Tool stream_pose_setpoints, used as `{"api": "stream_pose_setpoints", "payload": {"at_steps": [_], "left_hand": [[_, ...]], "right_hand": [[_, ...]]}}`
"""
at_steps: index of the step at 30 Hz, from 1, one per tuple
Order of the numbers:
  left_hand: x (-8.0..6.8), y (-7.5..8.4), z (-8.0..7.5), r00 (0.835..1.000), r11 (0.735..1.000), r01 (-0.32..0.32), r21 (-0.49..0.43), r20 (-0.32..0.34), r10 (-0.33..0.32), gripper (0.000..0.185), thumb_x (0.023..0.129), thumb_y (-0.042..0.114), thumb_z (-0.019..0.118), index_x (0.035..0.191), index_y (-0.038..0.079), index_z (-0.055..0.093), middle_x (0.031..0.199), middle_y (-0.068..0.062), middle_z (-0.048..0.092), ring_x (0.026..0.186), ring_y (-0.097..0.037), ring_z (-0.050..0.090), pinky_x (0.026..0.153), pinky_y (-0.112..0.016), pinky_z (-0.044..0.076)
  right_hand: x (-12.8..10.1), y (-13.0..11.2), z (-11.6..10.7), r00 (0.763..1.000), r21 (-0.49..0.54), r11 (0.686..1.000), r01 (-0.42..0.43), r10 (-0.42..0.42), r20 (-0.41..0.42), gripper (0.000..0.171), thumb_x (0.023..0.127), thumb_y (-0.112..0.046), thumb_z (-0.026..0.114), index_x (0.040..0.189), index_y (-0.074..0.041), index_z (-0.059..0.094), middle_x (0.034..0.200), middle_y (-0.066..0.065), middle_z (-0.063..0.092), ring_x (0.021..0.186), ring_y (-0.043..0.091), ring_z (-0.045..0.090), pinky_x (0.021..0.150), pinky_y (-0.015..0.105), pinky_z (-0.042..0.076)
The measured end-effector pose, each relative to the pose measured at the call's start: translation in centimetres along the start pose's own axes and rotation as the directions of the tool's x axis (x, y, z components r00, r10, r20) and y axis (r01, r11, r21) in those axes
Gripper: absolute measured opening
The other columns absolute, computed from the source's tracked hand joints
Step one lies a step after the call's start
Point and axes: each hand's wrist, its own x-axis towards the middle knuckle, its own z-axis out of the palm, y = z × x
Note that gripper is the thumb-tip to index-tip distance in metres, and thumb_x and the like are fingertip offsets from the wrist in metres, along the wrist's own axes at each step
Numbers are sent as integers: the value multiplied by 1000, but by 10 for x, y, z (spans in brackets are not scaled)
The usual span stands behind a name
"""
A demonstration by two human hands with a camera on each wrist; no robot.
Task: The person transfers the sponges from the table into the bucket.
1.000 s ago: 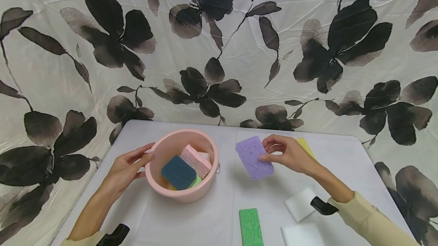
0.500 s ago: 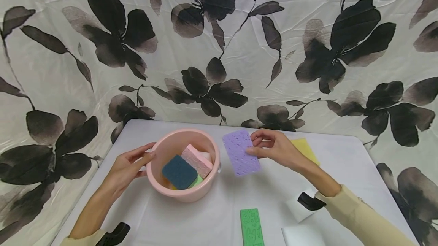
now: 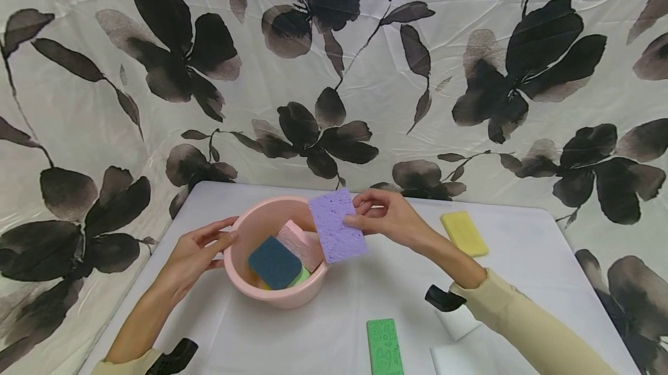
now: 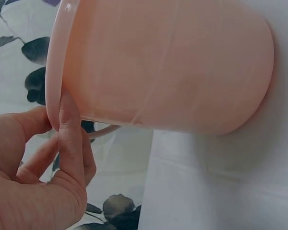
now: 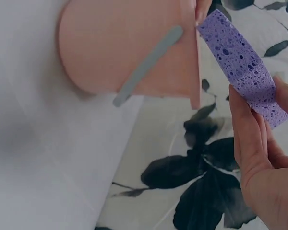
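A pink plastic bowl [image 3: 245, 230] [image 4: 173, 62] [image 5: 129, 43] stands on the white table [image 3: 334, 317]. It holds a dark blue sponge [image 3: 273, 262], a pink sponge [image 3: 299, 243] and a green one [image 3: 299, 276] underneath. My left hand [image 3: 200, 250] [image 4: 53, 163] rests against the bowl's left rim, fingers straight. My right hand [image 3: 383, 217] [image 5: 264, 158] pinches a purple sponge [image 3: 336, 226] [image 5: 242, 64] by its right edge, holding it upright over the bowl's right rim.
A yellow sponge [image 3: 464, 233] lies at the back right of the table. A green sponge [image 3: 384, 346] lies near the front edge, with two white sponges [image 3: 459, 321] [image 3: 459, 360] at the front right. Floral cloth [image 3: 334, 73] hangs behind and around the table.
My right hand has carried the purple sponge leftward and upward, from above the table right of the bowl to over the bowl's rim. The yellow sponge is now uncovered. The left hand stays put.
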Motion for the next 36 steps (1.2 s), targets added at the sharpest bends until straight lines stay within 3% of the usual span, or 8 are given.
{"api": "stream_pose_setpoints", "payload": {"at_steps": [7,15,23,29,36], "left_hand": [[-2,0,-1,1000,1000,-14,-14,4,14,67,99,41,69,154,9,48,115,-2,67,93,-3,66,77,-26,61],[-4,2,0,1000,1000,-13,-11,-2,13,67,99,41,69,154,9,48,117,-6,67,93,-2,66,77,-26,61],[-3,3,-1,1000,1000,8,15,-10,-7,68,98,44,69,154,11,49,124,-12,65,95,-6,65,78,-26,60],[-1,4,0,1000,1000,13,10,-6,-13,68,97,44,70,154,12,49,126,-12,65,95,-6,65,78,-26,60],[-1,3,-1,1000,1000,25,-9,-2,-25,68,97,44,70,154,12,49,124,-8,67,97,-5,65,79,-27,61]], "right_hand": [[15,-4,19,1000,-15,1000,-10,10,11,36,88,-14,83,115,1,64,95,10,65,83,20,70,80,40,63],[29,-5,39,1000,-24,1000,4,-4,19,32,88,-12,82,113,1,66,93,10,67,77,17,68,77,38,63],[40,-4,57,1000,-161,987,19,-16,17,33,88,-20,84,111,-1,69,92,5,72,77,14,66,68,24,57],[47,-1,70,999,-215,977,-1,10,39,29,88,-21,84,105,-3,70,89,4,70,77,14,64,66,22,54],[55,-1,93,995,-352,935,52,-20,94,31,88,-23,84,104,-3,68,89,2,67,80,12,61,71,19,52]]}}
